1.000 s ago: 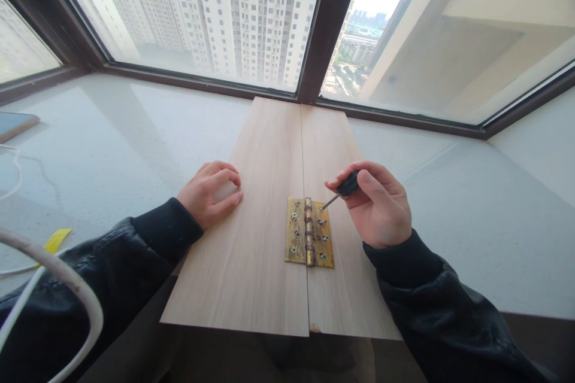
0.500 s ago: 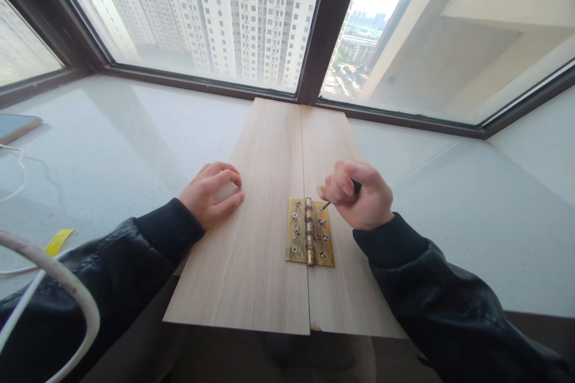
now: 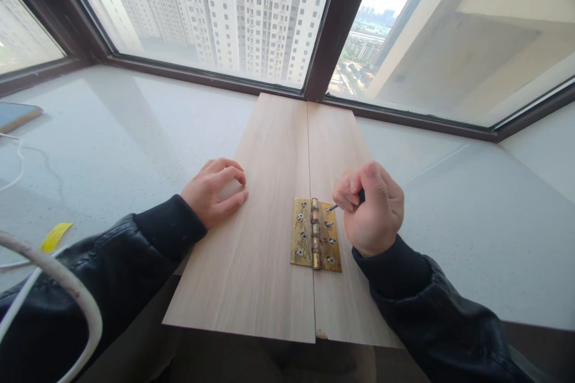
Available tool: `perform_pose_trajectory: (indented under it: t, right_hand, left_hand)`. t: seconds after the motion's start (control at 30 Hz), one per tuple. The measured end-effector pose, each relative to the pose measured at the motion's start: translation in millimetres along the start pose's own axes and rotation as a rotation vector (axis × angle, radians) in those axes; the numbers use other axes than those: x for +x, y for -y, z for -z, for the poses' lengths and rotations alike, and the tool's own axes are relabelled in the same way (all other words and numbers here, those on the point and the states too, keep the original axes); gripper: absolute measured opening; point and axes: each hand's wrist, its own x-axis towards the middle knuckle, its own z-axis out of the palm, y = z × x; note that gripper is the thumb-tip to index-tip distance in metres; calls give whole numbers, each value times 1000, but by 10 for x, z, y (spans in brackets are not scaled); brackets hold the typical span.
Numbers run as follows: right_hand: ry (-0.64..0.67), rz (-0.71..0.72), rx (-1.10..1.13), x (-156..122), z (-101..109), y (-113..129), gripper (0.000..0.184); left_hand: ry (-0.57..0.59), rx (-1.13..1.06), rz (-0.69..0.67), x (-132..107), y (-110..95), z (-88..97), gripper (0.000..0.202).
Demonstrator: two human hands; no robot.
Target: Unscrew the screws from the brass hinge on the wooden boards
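Observation:
Two pale wooden boards lie side by side, a wide left board (image 3: 251, 275) and a narrower right board (image 3: 350, 311). A worn brass hinge (image 3: 316, 236) spans the seam between them, with several cross-head screws in its leaves. My right hand (image 3: 372, 209) is closed around the dark handle of a screwdriver (image 3: 333, 208), whose tip meets the top of the hinge's right leaf. The screw under the tip cannot be made out. My left hand (image 3: 218, 191) rests on the left board's edge, fingers curved and apart, holding nothing.
The boards lie across a white sill (image 3: 135, 131) below a dark window frame (image 3: 215, 79). White cables (image 3: 85, 305) loop at the lower left, with a yellow tag (image 3: 56, 237) beside them. A flat, tablet-like object (image 3: 18, 115) lies at the far left.
My right wrist has turned, with the fist rolled more upright around the screwdriver. The tip stays at the same corner of the hinge. The view has shifted slightly; my left hand stays in place.

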Motion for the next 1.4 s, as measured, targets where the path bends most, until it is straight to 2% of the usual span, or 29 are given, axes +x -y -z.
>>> perform_pose_trajectory:
  t: [0.07,0.2,0.27,0.37,0.43,0.57,0.67,0.77,0.87,0.97,1.07,1.23,1.4]
  right_hand:
    - [57,-54,1,45,11,24,48]
    - [278,-238,34,185,105,110,53]
    - [340,-294,56,227,141,142,45]
    - [304,-290,80,213,164,144,23]
    - [226,-240,70,164,169,114,17]
    - [64,-118,9,46,139,38,19]
    - [28,-90,21,-3,72,20,25]
    - [65,-113,55,26,29,42,33]
    - [218,-233,71,116,60,86,38]
    - [324,-315,109,183,119,124,29]
    - [291,-298,145,166,154,123,12]
    - [155,-159,95,66,193,36,4]
    - [216,-160,61,44,188,-18,20]
  left_hand:
    - [12,3,5,2,-5,9,16]
    - [16,1,1,5,-13,20,15]
    - [11,-2,4,3,-12,17,15]
    - [14,-3,6,0,-4,9,17]
    - [15,-5,0,-2,3,3,18]
    - [-3,-13,-13,-5,13,-6,17]
    - [-4,-13,-10,-5,11,-6,17]
    - [5,-6,-6,-4,3,2,17]
    - [11,-5,-6,0,-3,8,16]
    - [6,-13,-7,1,-5,8,16]
    - [8,-10,-4,-1,-3,7,16]
    - [8,-16,-11,-2,3,8,16]
    - [13,-19,-18,-1,7,11,17]
